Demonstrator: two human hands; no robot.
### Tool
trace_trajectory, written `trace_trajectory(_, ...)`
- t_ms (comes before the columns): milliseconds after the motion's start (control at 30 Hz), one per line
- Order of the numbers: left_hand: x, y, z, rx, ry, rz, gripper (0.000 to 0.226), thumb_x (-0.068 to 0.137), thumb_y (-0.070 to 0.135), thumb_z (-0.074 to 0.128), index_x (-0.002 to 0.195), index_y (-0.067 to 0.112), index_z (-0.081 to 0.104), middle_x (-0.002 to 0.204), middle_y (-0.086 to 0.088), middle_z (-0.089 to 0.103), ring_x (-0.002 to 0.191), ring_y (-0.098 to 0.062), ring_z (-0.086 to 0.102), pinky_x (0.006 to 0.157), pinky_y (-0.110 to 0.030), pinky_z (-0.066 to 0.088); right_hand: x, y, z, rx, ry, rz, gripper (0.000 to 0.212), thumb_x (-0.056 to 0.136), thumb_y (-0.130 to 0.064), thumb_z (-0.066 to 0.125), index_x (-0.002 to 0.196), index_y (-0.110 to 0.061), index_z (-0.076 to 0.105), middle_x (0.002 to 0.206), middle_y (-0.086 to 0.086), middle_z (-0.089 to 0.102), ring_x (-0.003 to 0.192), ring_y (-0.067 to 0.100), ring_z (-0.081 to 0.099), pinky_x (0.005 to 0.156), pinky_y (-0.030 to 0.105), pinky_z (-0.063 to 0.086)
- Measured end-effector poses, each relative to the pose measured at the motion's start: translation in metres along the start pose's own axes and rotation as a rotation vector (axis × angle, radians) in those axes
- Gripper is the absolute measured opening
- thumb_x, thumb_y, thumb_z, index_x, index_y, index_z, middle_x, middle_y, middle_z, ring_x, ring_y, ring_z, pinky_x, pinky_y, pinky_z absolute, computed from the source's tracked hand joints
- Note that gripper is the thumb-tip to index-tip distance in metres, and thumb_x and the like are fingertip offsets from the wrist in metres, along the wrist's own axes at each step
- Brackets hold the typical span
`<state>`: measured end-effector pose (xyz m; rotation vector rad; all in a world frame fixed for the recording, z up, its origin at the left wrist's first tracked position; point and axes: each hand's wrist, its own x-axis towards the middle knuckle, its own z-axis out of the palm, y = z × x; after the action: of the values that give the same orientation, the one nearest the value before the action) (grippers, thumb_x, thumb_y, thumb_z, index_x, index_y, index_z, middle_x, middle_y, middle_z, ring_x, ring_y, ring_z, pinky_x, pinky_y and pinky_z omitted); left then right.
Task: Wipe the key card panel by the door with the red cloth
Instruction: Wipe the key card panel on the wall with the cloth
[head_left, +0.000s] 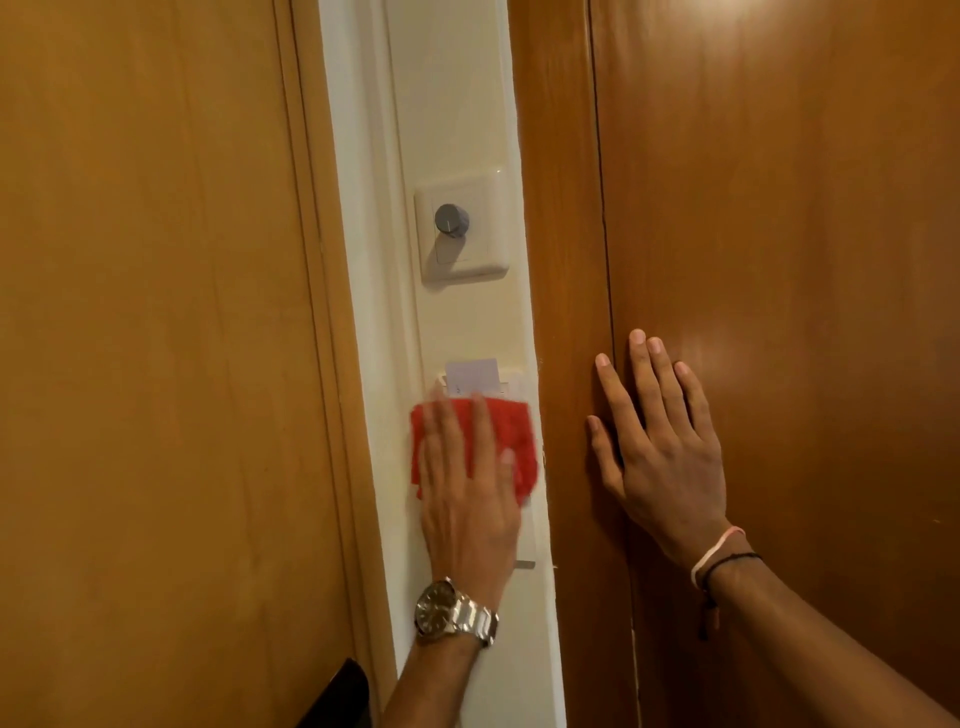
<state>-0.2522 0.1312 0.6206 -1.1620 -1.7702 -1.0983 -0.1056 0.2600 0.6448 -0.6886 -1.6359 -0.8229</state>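
- white wall strip (457, 130) between wooden doors.
- your left hand (467, 499), blurred, presses flat on the red cloth (511, 431), hiding most of the key card panel (511, 388).
- your right hand (662, 441) lies spread on the door (805, 208).

Warm, fairly dim indoor light from above. You get soft glare on the right wooden door (779, 208), motion blur on your left hand (467, 488), knob (451, 220) shadow falling downward, wide-angle bending at edges.
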Motion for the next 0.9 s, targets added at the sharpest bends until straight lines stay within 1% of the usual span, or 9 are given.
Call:
trace_trajectory(67,0.017,0.001,-0.003,-0.066,0.044,-0.206,0.065,0.099,0.045,0.026,0.153,0.025,-0.005,0.161,-0.008,-0.010,0.149,-0.030,0.002,0.117,-0.058,0.025,0.001,-0.001,0.002,0.008,0.000,0.007,0.065,0.106,-0.046,0.034,0.163,-0.018,0.022,0.172,0.016,0.015,0.161,0.031,0.013,0.132,0.044,0.008)
trace_trajectory(133,0.009,0.008,0.002,0.017,0.066,-0.090,0.065,0.099,0.043,0.025,0.154,0.020,-0.001,0.163,-0.013,-0.003,0.150,-0.034,0.003,0.118,-0.056,0.017,0.000,0.000,0.003,0.009,-0.006,0.013,0.065,0.106,-0.046,0.034,0.163,-0.018,0.022,0.172,0.016,0.015,0.161,0.031,0.012,0.132,0.044,0.007)
trace_trajectory(233,-0.014,0.013,0.012,0.142,-0.014,0.125,0.065,0.099,0.041,0.023,0.154,0.017,-0.003,0.162,-0.017,0.001,0.150,-0.036,0.001,0.118,-0.052,0.016,0.001,0.000,0.000,0.033,-0.002,0.002,0.063,0.106,-0.045,0.035,0.162,-0.018,0.026,0.171,0.017,0.017,0.160,0.031,0.015,0.131,0.045,0.011)
trace_trajectory(367,-0.016,0.018,0.008,0.093,-0.024,0.055,0.070,0.099,0.042,0.023,0.152,0.011,-0.010,0.161,-0.016,0.002,0.150,-0.034,0.004,0.118,-0.050,0.020,0.000,0.001,-0.012,0.226,-0.009,-0.015,0.055,0.104,-0.047,0.039,0.151,-0.021,0.048,0.168,0.018,0.028,0.158,0.031,0.025,0.129,0.048,0.022)
trace_trajectory(533,-0.020,0.027,-0.002,-0.101,-0.063,0.021,0.085,0.097,0.045,0.036,0.149,0.011,-0.021,0.162,-0.007,-0.010,0.150,-0.025,0.000,0.119,-0.045,0.017,-0.013,-0.025,-0.030,0.524,-0.167,-0.037,0.051,0.101,-0.047,0.042,0.126,-0.013,0.070,0.163,0.014,0.038,0.155,0.026,0.030,0.129,0.046,0.020)
trace_trajectory(700,-0.028,0.029,-0.017,-0.264,-0.129,0.052,0.085,0.097,0.040,0.037,0.147,0.020,-0.028,0.161,0.003,-0.019,0.150,-0.014,-0.003,0.118,-0.039,0.029,-0.012,-0.043,-0.041,0.716,-0.249,0.124,0.033,0.100,-0.032,0.058,0.114,-0.005,0.072,0.156,0.013,0.049,0.151,0.024,0.034,0.124,0.047,0.033)
trace_trajectory(767,-0.032,0.031,-0.025,-0.333,-0.158,0.070,0.083,0.096,0.035,0.036,0.146,0.026,-0.030,0.163,0.004,-0.016,0.151,-0.015,0.001,0.113,-0.037,0.040,-0.012,-0.041,-0.047,0.803,-0.269,0.172,0.028,0.100,-0.026,0.061,0.116,-0.005,0.069,0.151,0.011,0.052,0.148,0.014,0.034,0.119,0.034,0.038)
trace_trajectory(833,-0.035,0.036,-0.034,-0.400,-0.181,0.064,0.081,0.095,0.031,0.035,0.146,0.032,-0.028,0.164,0.006,-0.010,0.149,-0.023,0.018,0.099,-0.037,0.054,-0.014,-0.034,-0.055,0.875,-0.269,0.243,0.026,0.100,-0.025,0.060,0.119,-0.008,0.067,0.146,0.005,0.054,0.140,0.007,0.039,0.110,0.018,0.040)
trace_trajectory(900,-0.037,0.044,-0.040,-0.416,-0.167,0.066,0.077,0.095,0.031,0.033,0.147,0.035,-0.025,0.164,0.010,-0.009,0.146,-0.027,0.026,0.088,-0.038,0.060,-0.017,-0.022,-0.064,0.912,-0.215,0.302,0.023,0.100,-0.024,0.059,0.118,-0.012,0.067,0.135,-0.005,0.058,0.127,0.003,0.050,0.103,0.017,0.048)
